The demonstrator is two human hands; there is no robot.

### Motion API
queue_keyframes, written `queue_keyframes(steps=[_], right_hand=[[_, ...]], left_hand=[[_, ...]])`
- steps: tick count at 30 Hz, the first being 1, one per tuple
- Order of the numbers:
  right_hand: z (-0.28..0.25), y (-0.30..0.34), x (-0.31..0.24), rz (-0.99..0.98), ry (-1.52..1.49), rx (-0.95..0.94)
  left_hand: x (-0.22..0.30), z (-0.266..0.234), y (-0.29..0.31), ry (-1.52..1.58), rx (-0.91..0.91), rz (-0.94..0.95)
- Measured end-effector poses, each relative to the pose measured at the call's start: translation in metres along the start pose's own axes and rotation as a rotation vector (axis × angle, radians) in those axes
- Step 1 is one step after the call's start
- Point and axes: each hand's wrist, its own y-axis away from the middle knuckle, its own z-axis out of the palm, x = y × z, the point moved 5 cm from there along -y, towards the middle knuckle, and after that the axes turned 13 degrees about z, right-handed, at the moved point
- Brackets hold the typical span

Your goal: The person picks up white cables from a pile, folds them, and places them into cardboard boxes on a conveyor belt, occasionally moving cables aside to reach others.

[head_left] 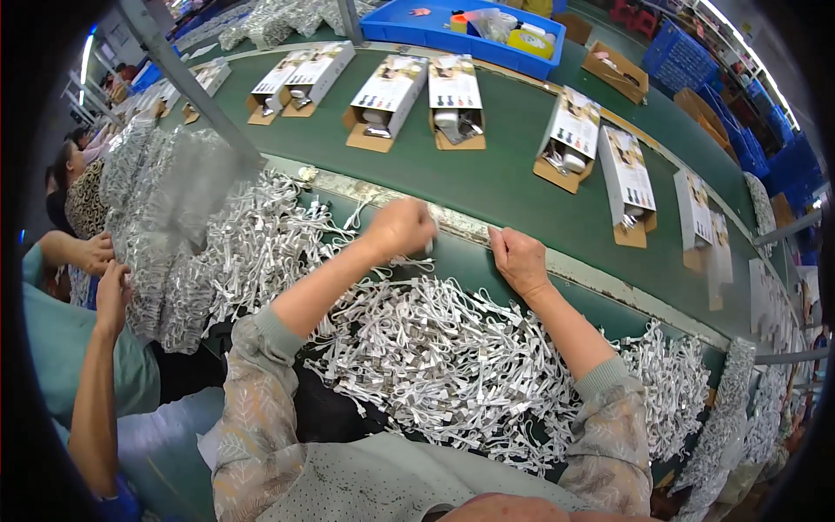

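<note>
A large heap of short white USB cables [435, 365] lies on the green tabletop right in front of me. Above its far left side, my left hand [402, 230] is curled closed and slightly blurred; a small whitish bit shows by its fingers, but I cannot make out what it is. My right hand [519, 261] is a closed fist by the worn pale rail [452, 222] along the conveyor, beyond the heap. Its curled fingers hide whatever may be inside. The two hands are apart, with a strip of green surface between them.
Open printed cartons [570, 135] with white devices inside stand along the green conveyor belt [504, 113]. A blue tray [461, 35] sits beyond it. At left, bagged cables [156, 226] pile up near a co-worker's hands [109, 270]. A grey metal post [187, 83] slants across the left.
</note>
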Motion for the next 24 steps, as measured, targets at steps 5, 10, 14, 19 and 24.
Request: queue_keyframes(steps=[5, 10, 14, 19, 24], right_hand=[[0.002, -0.001, 0.0, -0.015, 0.012, -0.011], [0.001, -0.003, -0.004, -0.018, -0.038, -0.028], [0.005, -0.003, -0.006, 0.002, 0.002, -0.058], [0.004, -0.004, -0.004, -0.006, -0.001, -0.043], [0.001, -0.004, -0.001, 0.02, -0.041, -0.04]], left_hand=[[-0.08, -0.053, -0.045, -0.074, 0.221, -0.202], [-0.078, -0.056, -0.104, -0.449, 0.187, -0.095], [-0.074, -0.037, -0.138, -0.441, 0.318, 0.011], [-0.054, -0.034, -0.109, -0.044, 0.406, 0.301], [-0.046, -0.068, -0.03, -0.559, -0.035, -0.103]])
